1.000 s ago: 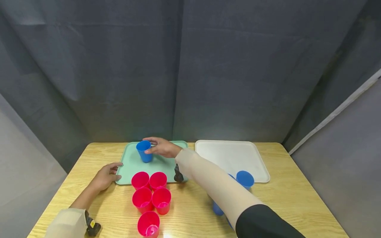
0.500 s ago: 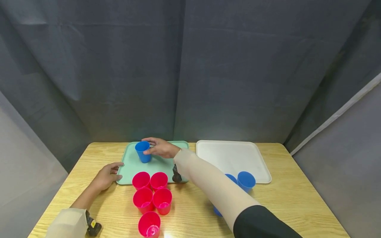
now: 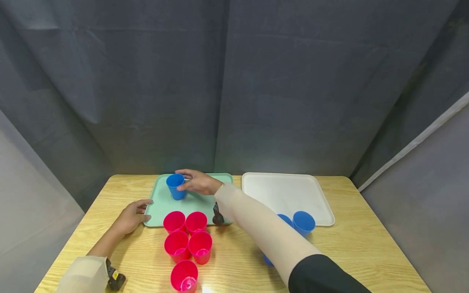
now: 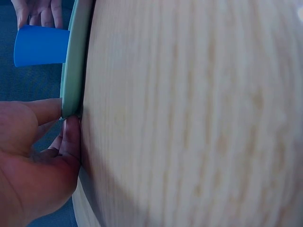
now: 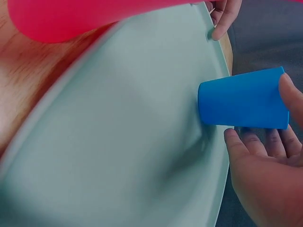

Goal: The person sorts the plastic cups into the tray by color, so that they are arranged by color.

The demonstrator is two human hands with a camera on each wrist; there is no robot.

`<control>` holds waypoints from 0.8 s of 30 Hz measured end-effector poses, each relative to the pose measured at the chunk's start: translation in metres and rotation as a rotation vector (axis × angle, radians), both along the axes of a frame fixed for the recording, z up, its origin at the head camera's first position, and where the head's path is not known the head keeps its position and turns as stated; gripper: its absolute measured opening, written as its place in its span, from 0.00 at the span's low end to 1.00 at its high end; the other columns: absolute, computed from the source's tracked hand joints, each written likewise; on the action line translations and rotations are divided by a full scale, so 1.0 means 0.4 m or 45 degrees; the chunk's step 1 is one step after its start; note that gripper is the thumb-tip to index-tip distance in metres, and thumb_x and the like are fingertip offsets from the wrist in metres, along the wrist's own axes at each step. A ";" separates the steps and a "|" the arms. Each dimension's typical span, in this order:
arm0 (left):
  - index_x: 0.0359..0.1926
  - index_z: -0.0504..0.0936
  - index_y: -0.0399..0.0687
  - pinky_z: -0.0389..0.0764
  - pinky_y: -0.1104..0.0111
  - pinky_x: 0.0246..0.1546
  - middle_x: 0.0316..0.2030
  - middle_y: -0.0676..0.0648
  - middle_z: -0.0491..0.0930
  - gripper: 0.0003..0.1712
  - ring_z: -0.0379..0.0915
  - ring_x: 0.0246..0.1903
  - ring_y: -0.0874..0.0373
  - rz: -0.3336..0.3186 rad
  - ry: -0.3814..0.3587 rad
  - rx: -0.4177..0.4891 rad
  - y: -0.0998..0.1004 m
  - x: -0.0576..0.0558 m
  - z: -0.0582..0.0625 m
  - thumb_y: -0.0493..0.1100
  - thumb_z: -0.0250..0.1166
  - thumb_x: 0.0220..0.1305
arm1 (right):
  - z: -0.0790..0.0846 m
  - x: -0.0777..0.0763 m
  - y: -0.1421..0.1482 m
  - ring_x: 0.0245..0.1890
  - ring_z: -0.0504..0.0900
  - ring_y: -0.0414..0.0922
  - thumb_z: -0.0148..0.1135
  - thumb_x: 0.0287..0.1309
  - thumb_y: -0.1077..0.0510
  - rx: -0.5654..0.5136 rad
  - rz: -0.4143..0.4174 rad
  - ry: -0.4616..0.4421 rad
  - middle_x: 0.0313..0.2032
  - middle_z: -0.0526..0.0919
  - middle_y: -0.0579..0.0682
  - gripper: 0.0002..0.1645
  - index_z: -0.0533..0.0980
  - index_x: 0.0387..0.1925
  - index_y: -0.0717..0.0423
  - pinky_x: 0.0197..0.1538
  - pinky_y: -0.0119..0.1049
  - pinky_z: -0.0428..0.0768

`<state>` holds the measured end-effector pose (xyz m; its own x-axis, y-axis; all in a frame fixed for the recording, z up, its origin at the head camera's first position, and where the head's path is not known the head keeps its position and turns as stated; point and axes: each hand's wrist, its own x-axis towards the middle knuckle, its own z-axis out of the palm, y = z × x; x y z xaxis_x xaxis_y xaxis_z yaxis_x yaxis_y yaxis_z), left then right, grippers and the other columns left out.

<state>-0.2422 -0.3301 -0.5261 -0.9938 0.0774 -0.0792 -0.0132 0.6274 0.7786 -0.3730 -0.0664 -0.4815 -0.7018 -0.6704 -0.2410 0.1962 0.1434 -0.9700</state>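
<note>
A blue cup [image 3: 176, 187] stands upright on the pale green tray [image 3: 161, 209], towards its back left. My right hand [image 3: 199, 182] holds the cup from the right, thumb on the near side and fingers behind. In the right wrist view the thumb lies at the rim of the blue cup [image 5: 244, 99], whose base meets the tray. At the tray's left edge my left hand [image 3: 130, 217] grips the rim near the front corner. The left wrist view has thumb and fingers of the left hand [image 4: 38, 165] about the rim of the green tray [image 4: 75, 66].
Several pinkish-red cups [image 3: 176, 245] stand grouped in front of the green tray. A white tray [image 3: 278, 189] lies to the right. More blue cups [image 3: 303, 223] stand before it, partly hidden by the right arm. Dark grey cloth [image 3: 234, 89] hangs behind the wooden table [image 3: 366, 244].
The blue cup and right hand have shifted slightly left on the green tray, then the cup stays put. The left hand keeps its place at the tray edge.
</note>
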 end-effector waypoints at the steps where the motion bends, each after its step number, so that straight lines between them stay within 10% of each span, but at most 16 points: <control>1: 0.68 0.71 0.28 0.81 0.62 0.46 0.57 0.28 0.73 0.30 0.74 0.52 0.40 0.003 0.000 0.001 0.000 -0.001 -0.001 0.28 0.66 0.66 | 0.002 0.001 0.002 0.74 0.66 0.53 0.69 0.63 0.67 -0.001 0.001 0.000 0.77 0.62 0.52 0.45 0.63 0.78 0.49 0.72 0.49 0.69; 24: 0.68 0.70 0.28 0.81 0.64 0.45 0.58 0.28 0.72 0.30 0.73 0.52 0.40 -0.008 0.004 0.014 0.000 -0.005 -0.011 0.28 0.65 0.66 | 0.076 0.003 0.113 0.79 0.55 0.59 0.64 0.66 0.68 0.001 0.133 0.105 0.79 0.57 0.59 0.46 0.55 0.80 0.58 0.73 0.49 0.68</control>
<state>-0.2440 -0.3301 -0.5305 -0.9935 0.0848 -0.0755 -0.0069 0.6188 0.7855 -0.3719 -0.0213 -0.4510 -0.6456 -0.7407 -0.1857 0.0998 0.1593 -0.9822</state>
